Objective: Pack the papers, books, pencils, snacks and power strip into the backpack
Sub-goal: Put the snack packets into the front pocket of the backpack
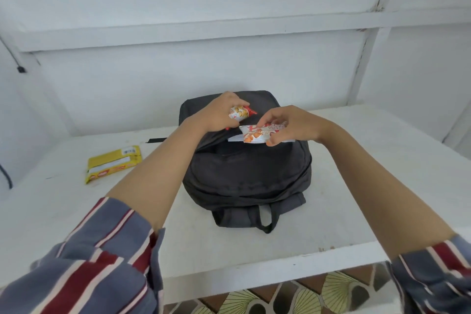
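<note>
Striped sleeves sat bunched on my 2 forearms. My left hand was curled round a small red snack pack, and my right hand pinched a white-and-orange snack pack right at the open mouth of the black backpack on the white table. 1 yellow snack pack lay well off left.

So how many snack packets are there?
3: red packet in the left hand, white packet in the right hand at the backpack opening, yellow packet on the table. More may be inside.
</note>
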